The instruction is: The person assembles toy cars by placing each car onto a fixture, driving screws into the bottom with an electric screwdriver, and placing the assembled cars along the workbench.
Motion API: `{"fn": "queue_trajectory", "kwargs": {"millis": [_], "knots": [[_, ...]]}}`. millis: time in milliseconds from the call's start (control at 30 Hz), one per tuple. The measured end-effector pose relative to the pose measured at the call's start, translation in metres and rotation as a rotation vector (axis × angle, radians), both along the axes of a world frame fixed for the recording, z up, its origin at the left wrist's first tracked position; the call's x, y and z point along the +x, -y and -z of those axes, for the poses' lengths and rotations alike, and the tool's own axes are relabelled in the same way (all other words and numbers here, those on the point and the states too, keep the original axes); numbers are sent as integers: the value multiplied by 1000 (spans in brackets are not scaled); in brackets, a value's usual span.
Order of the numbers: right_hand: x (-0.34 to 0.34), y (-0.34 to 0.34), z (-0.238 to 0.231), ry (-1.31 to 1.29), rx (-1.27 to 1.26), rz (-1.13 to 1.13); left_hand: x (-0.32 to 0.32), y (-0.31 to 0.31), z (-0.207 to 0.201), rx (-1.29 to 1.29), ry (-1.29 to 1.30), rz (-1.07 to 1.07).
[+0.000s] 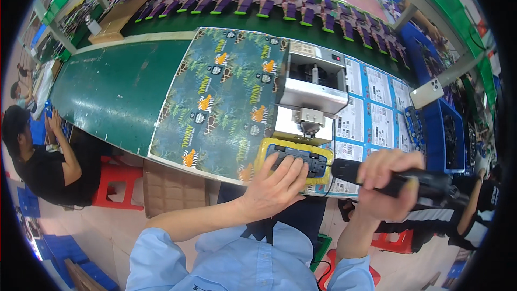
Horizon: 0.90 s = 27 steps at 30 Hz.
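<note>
My left hand [276, 186] grips a dark grey plastic toy-car chassis [318, 160], its fingers bent over the top. The chassis sits in a yellow holder [260, 157] at the table's near edge. In my right hand [389, 179], fingers wrapped round the body, is a black electric screwdriver [345, 170]. It lies nearly level, its tip toward the right end of the chassis; whether the tip touches a screw I cannot tell. Just behind the holder stands a metal screw feeder [312, 97] with a silver casing.
Patterned sheets [215, 97] cover the green table [116, 86]. To the right are a phone [426, 94], blue toy parts [414, 128] and a blue bin [446, 129]. Purple-and-green pieces [245, 3] line a dark belt beyond. A co-worker [40, 156] sits at far left, near a red stool [119, 183].
</note>
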State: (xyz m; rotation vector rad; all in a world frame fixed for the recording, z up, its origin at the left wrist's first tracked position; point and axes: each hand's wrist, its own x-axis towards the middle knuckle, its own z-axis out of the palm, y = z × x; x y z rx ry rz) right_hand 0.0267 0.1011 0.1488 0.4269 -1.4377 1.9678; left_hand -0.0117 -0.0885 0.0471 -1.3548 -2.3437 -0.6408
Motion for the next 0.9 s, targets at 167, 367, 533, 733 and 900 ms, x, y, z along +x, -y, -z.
{"fn": "queue_trajectory", "kwargs": {"millis": [167,367,533,733,900], "knots": [[-6,14,17,84,-110,-37,4,-4,11,-63,-138,-43],[-7,7,18,155,52,12,11,-6,20,-132,-130,-78],[-7,8,19,124,-106,-36,8,-10,36,-164,-329,-148],[-12,7,12,121,-98,-72,5,-14,48,-95,-417,-203],[-35,31,-4,-28,-153,-166,4,-16,51,-54,-394,-174]]}}
